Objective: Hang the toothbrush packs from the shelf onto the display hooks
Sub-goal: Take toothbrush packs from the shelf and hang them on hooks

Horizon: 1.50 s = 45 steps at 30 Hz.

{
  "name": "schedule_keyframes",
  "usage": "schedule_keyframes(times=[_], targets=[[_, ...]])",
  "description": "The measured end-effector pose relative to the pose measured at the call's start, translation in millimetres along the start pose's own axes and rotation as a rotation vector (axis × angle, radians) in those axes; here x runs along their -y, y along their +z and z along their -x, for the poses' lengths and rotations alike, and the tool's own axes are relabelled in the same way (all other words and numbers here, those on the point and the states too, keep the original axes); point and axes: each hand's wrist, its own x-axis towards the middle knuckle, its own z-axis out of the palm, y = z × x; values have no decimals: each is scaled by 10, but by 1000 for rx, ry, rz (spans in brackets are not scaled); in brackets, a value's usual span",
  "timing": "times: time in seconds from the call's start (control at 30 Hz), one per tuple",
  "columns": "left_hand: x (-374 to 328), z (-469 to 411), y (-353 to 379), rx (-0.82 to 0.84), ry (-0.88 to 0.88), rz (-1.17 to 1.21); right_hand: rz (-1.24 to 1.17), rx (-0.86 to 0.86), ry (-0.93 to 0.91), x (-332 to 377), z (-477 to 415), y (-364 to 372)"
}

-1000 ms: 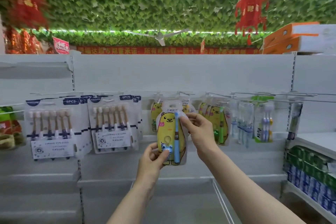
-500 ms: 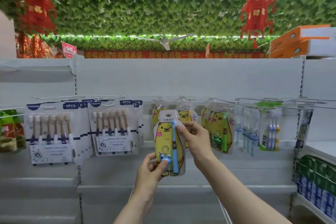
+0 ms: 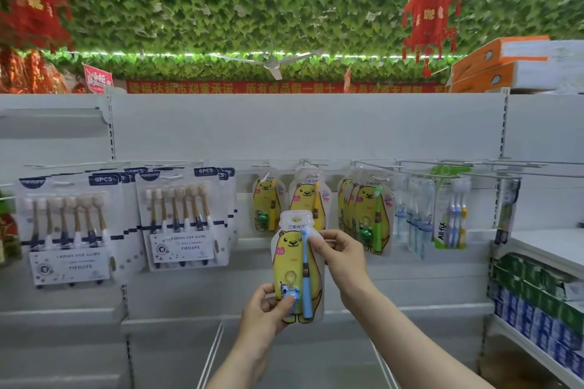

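Head view: both hands pinch the yellow bear toothbrush pack (image 3: pixel 295 265) upright, left hand (image 3: pixel 268 309) at its 7 o'clock corner, right hand (image 3: pixel 339 254) at 2 o'clock, below the display hooks (image 3: pixel 311 164).

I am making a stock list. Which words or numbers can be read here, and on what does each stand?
"6PCS": top corner of the six-brush pack.
"CARING FOR GUMS", "YIKOJIFE": that pack's white label.
"All-fix": the green-topped pack at right.
Chinese characters on the red banner and the bear pack in hand: too blurred.
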Motion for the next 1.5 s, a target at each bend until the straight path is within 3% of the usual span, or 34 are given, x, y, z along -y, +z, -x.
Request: schedule_keyframes(times=[0.73,1.5], targets=[[-447,-153,242,140,132,-30,-81,-39,-171,451,-222,-136],[-295,-539,-110,-37,89,81,0,-103,-65,-13,-1113,-6]])
